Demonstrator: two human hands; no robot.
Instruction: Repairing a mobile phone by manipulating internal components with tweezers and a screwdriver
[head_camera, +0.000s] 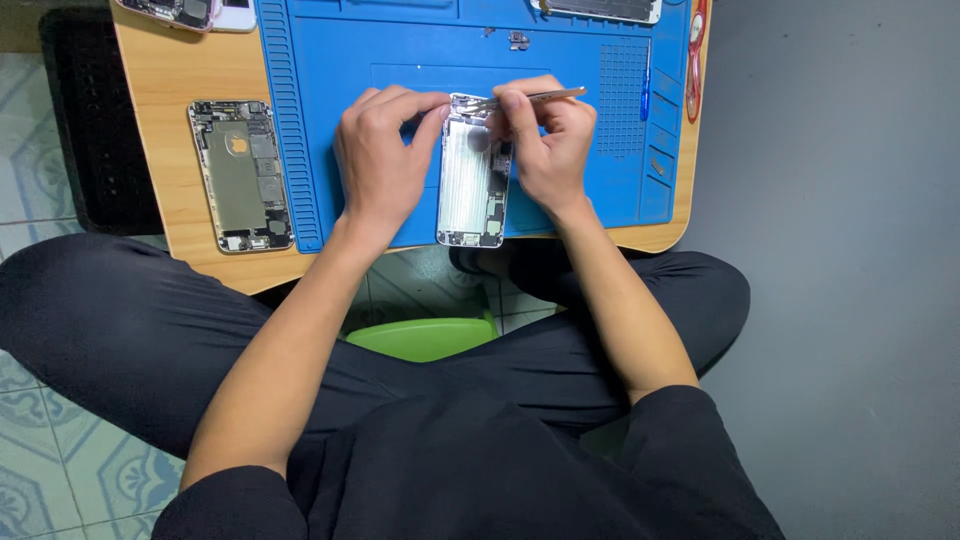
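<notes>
tweezer tips (492, 102) hidden behind fingers, top-edge phone (190, 12) cut off, small part (518, 40) unclear

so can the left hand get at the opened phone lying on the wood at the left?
Probably yes: the left hand only steadies the phone shell, and bare mat lies between it and the opened phone.

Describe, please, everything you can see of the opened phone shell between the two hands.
The phone shell is a silvery metal back housing, opened, with small dark parts along its right side and bottom. It lies lengthwise on the blue mat. The left hand grips its upper left edge; the right hand holds tweezers at its top.
</notes>
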